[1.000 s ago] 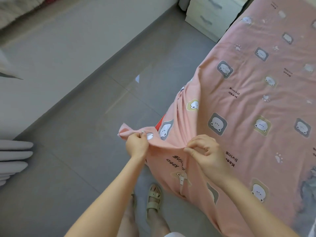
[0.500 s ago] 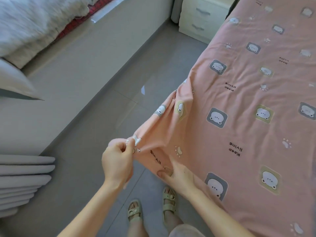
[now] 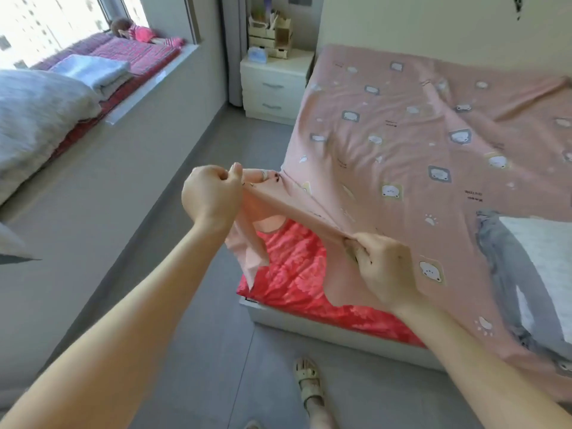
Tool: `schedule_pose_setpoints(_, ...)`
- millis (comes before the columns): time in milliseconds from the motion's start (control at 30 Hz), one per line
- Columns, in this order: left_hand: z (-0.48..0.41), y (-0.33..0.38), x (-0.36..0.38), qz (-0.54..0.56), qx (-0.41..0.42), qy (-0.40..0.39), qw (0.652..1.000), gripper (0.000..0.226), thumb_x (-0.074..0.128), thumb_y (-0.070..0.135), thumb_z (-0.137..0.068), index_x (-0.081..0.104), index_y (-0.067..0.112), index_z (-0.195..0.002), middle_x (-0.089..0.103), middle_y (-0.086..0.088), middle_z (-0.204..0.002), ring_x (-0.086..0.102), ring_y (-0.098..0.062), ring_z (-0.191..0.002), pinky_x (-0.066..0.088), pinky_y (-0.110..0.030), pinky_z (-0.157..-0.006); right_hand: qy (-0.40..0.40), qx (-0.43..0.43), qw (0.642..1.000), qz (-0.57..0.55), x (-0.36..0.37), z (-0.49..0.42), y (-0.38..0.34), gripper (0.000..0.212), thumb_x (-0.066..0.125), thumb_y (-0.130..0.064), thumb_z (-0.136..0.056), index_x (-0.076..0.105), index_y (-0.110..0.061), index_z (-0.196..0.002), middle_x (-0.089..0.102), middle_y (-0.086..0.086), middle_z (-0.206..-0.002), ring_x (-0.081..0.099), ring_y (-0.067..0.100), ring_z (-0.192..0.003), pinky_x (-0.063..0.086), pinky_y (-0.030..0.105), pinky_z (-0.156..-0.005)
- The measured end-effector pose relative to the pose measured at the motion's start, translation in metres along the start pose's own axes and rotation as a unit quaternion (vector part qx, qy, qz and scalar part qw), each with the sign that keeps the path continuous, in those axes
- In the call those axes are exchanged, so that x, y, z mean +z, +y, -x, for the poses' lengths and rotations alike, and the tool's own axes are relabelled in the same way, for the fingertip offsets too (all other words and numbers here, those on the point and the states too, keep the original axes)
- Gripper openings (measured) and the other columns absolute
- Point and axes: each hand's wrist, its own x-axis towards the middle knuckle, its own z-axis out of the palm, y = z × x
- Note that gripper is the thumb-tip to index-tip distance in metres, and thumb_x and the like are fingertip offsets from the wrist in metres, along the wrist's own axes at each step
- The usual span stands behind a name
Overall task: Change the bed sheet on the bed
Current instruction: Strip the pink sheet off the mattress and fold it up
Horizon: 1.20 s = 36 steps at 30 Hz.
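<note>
A bedroom in a home. A low white bed frame (image 3: 325,329) fills the view from 1 to 4 o'clock, carrying a red patterned mattress cover (image 3: 294,274) and a pink bear-print bed sheet (image 3: 402,150). At 12 o'clock, against the wall, stands a cream two-drawer nightstand (image 3: 272,88) with a small wooden desk organiser (image 3: 272,35) on top. At 10 to 11 o'clock a bright window (image 3: 46,20) has a sill padded with a red quilted mat (image 3: 136,54) holding a folded white blanket (image 3: 93,71). A fluffy grey duvet (image 3: 34,119) lies at 9 o'clock.
</note>
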Motion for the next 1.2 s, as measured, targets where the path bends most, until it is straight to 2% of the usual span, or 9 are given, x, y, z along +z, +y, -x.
schedule_pose_setpoints(133,-0.022,0.034,-0.031,0.019,0.029,0.021,0.999,0.041,0.052,0.032,-0.086,0.068,-0.004,-0.073,0.067,-0.021,-0.077,0.049,-0.025,-0.062,0.04,-0.029,-0.061,0.034,-0.048,0.998,0.03,-0.027,-0.016,-0.031,0.038,0.045,-0.032,-0.086,0.058,-0.009,-0.059,0.05,0.001,-0.047,0.048,0.023,-0.041,0.028,0.025,-0.042)
schedule_pose_setpoints(300,-0.013,-0.011,-0.056,-0.038,0.017,0.009,0.999,0.04,0.053,0.029,-0.087,0.069,-0.002,-0.068,0.068,-0.022,-0.075,0.055,-0.03,-0.065,0.038,-0.028,-0.055,-0.044,-0.051,0.996,0.058,-0.006,-0.006,-0.051,0.027,0.054,-0.027,-0.085,0.063,-0.013,-0.064,0.059,0.0,-0.053,0.057,0.026,-0.048,0.031,0.024,-0.043)
schedule_pose_setpoints(367,-0.009,-0.043,-0.06,-0.071,-0.012,-0.007,0.997,0.041,0.053,0.028,-0.087,0.067,-0.003,-0.065,0.067,-0.022,-0.071,0.058,-0.034,-0.065,0.037,-0.029,-0.054,-0.127,-0.053,0.988,0.068,0.012,-0.002,-0.057,0.02,0.054,-0.024,-0.086,0.063,-0.013,-0.073,0.065,0.002,-0.066,0.062,0.029,-0.062,0.03,0.027,-0.052)
schedule_pose_setpoints(467,-0.003,-0.085,-0.06,-0.112,-0.069,-0.049,0.99,0.042,0.053,0.027,-0.088,0.058,0.001,-0.055,0.062,-0.018,-0.063,0.055,-0.034,-0.06,0.037,-0.029,-0.054,-0.25,-0.003,0.966,0.073,0.04,0.0,-0.061,0.04,0.035,-0.042,-0.093,0.065,-0.014,-0.093,0.068,0.008,-0.09,0.06,0.031,-0.086,0.03,0.031,-0.063)
schedule_pose_setpoints(567,0.004,-0.116,-0.058,-0.144,-0.106,-0.115,0.977,0.043,0.049,0.028,-0.089,0.055,0.008,-0.051,0.065,-0.009,-0.058,0.057,-0.028,-0.057,0.038,-0.025,-0.053,-0.334,0.024,0.938,0.089,0.067,0.002,-0.062,0.031,0.041,-0.033,-0.098,0.066,-0.015,-0.098,0.067,0.009,-0.101,0.058,0.031,-0.096,0.031,0.032,-0.066)
schedule_pose_setpoints(767,-0.002,-0.16,-0.078,-0.138,-0.134,-0.15,0.97,0.043,0.044,0.026,-0.089,0.061,0.009,-0.052,0.061,0.0,-0.045,0.06,-0.021,-0.056,0.042,-0.023,-0.055,-0.496,0.077,0.85,0.163,0.107,0.003,-0.044,0.03,0.049,-0.022,-0.094,0.048,-0.014,-0.065,0.048,0.006,-0.078,0.047,0.026,-0.09,0.039,0.03,-0.072)
schedule_pose_setpoints(900,-0.024,-0.177,-0.094,-0.14,-0.132,-0.127,0.973,0.041,0.044,0.028,-0.086,0.063,0.008,-0.056,0.068,-0.005,-0.059,0.064,-0.025,-0.065,0.049,-0.03,-0.065,-0.49,0.099,0.845,0.19,0.127,-0.01,-0.04,0.04,0.044,-0.015,-0.094,0.032,-0.018,-0.056,0.037,-0.001,-0.065,0.041,0.026,-0.077,0.025,0.027,-0.049)
schedule_pose_setpoints(1033,-0.06,-0.189,-0.098,-0.142,-0.13,-0.122,0.974,0.042,0.044,0.028,-0.086,0.058,0.011,-0.05,0.069,-0.006,-0.061,0.064,-0.027,-0.065,0.049,-0.029,-0.063,-0.5,0.105,0.841,0.178,0.156,-0.043,-0.043,0.034,0.043,-0.009,-0.088,0.038,-0.02,-0.056,0.062,0.002,-0.08,0.053,0.028,-0.078,0.027,0.025,-0.049)
schedule_pose_setpoints(1200,-0.126,-0.194,-0.088,-0.144,-0.125,-0.13,0.973,0.039,0.045,0.028,-0.087,0.061,0.011,-0.055,0.069,-0.006,-0.062,0.066,-0.026,-0.067,0.051,-0.031,-0.067,-0.473,0.111,0.861,0.15,0.198,-0.109,-0.049,0.035,0.04,-0.015,-0.09,0.032,-0.02,-0.057,0.033,-0.01,-0.065,0.04,0.023,-0.072,0.023,0.027,-0.048)
